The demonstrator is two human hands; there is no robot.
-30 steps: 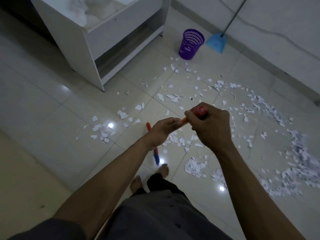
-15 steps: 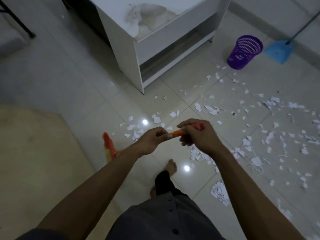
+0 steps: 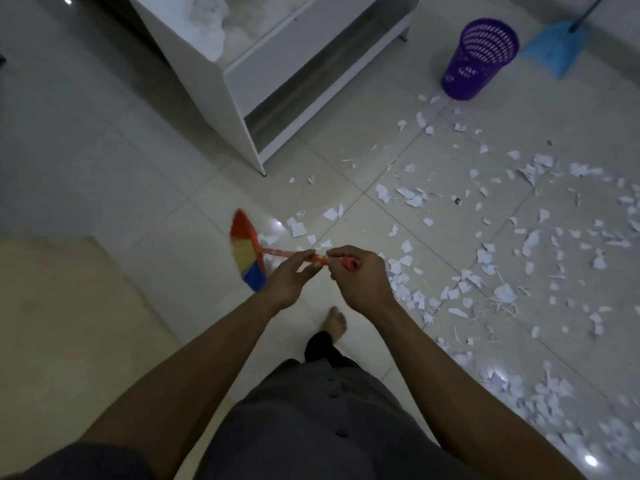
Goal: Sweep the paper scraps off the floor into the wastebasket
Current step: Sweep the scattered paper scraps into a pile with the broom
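hands: left hand [image 3: 294,277] and right hand [image 3: 362,277] clasped orange-handled multicoloured broom [image 3: 247,251] | risk: hard stroke could have scattered white paper scraps [image 3: 504,292] past purple plastic wastebasket [image 3: 479,60]

broom [image 3: 247,252] bristles are banded red, yellow, blue; handle is coloured orange (end cap reddish). wastebasket [image 3: 479,58]: purple, perforated in a grid. paper scraps [image 3: 504,292]: white. dustpan [image 3: 557,46]: light blue. floor tiles [image 3: 329,150]: cream.

Single head-worn wide-angle view from standing height, steeply down onto the floor [image 3: 104,161]
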